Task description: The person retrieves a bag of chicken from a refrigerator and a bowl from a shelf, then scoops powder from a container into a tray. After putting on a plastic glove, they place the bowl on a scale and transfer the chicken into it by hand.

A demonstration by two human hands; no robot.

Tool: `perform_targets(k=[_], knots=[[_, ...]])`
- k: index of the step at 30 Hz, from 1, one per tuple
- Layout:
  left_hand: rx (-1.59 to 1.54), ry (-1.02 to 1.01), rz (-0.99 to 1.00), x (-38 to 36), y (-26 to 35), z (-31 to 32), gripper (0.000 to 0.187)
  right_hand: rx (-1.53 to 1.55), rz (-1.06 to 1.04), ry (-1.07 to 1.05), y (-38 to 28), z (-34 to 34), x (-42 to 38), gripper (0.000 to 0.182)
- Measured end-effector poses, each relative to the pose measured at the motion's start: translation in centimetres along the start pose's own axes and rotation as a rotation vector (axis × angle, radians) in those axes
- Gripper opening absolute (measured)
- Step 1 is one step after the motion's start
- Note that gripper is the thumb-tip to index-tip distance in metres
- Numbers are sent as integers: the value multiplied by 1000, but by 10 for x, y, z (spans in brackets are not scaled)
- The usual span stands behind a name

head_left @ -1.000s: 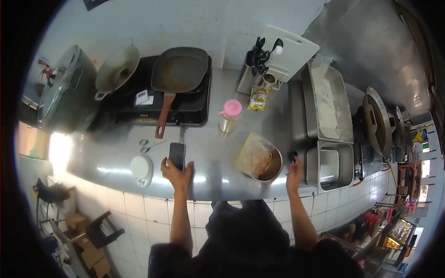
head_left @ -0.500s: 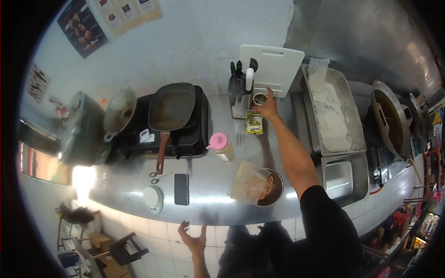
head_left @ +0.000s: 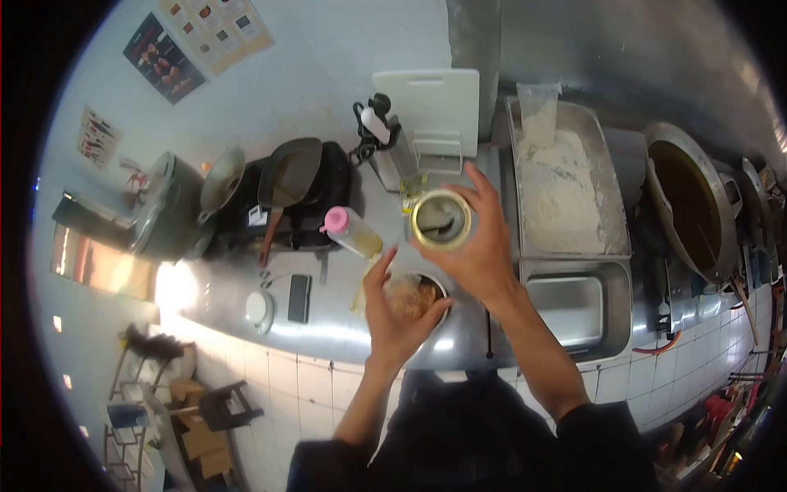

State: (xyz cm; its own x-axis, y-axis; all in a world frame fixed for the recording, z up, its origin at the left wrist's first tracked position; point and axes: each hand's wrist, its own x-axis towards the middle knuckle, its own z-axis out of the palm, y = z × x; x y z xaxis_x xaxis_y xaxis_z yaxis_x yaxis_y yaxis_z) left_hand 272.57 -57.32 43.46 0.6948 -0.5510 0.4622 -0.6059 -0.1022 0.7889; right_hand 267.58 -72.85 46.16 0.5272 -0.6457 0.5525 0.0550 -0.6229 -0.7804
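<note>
My right hand (head_left: 485,258) grips a round, open-topped jar (head_left: 416,220) with a gold-coloured rim, raised above the steel counter. Something dark lies inside the jar; I cannot make out what. Lower and to the left, my left hand (head_left: 392,330) has its thumb and fingers apart and holds nothing. It hovers in front of a clear plastic bag (head_left: 400,289) at a metal bowl, which it partly hides. A pink-capped squeeze bottle (head_left: 354,233) stands to the left of the jar. Behind the jar, a green-and-yellow packet (head_left: 412,184) is partly covered.
On the left are a kitchen scale (head_left: 259,310), a phone (head_left: 299,298) and a square pan (head_left: 291,174) on a stove. A utensil holder (head_left: 392,164) and white cutting board (head_left: 443,107) stand behind. To the right sit a flour tray (head_left: 566,193) and a large wok (head_left: 656,184).
My right hand has brought the jar from beside the utensil holder toward me. My left hand has risen from the counter's front edge to the bag and bowl. The view has shifted.
</note>
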Motion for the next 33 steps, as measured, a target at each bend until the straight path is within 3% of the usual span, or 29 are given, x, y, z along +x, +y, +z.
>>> perform_targets(k=[2, 4, 6, 8, 9, 11, 12, 19, 22, 29, 33], knots=[[-2, -10, 4, 7, 20, 7, 84, -17, -54, -105, -32, -31, -35, 103], [-169, -81, 244, 0, 26, 8, 74, 0, -116, -159, -43, -54, -64, 104], [-188, -112, 256, -15, 28, 6, 68, 2, -178, -204, -55, -75, -82, 106], [-193, -149, 314, -18, 36, -1, 58, 289, -108, -134, -73, -95, -88, 73], [-201, -159, 302, -19, 39, -4, 58, 282, -93, -135, -79, -111, -87, 73], [-195, -210, 376, -18, 40, -8, 56, -43, -142, -321, -92, -142, -78, 46], [-173, -219, 391, -18, 39, -8, 58, -151, -90, -350, -102, -146, -75, 23], [-133, -379, 506, -10, 38, -7, 63, -340, 13, -653, -118, -129, -60, 12], [-136, -448, 535, -10, 32, -10, 62, -343, -92, -793, -106, -120, -63, 5], [-274, -355, 479, 19, 29, -29, 59, -255, -110, -484, -145, -149, -61, 22], [-266, -290, 615, 35, 38, -31, 54, -3, -241, -296, -141, -149, -63, 34]])
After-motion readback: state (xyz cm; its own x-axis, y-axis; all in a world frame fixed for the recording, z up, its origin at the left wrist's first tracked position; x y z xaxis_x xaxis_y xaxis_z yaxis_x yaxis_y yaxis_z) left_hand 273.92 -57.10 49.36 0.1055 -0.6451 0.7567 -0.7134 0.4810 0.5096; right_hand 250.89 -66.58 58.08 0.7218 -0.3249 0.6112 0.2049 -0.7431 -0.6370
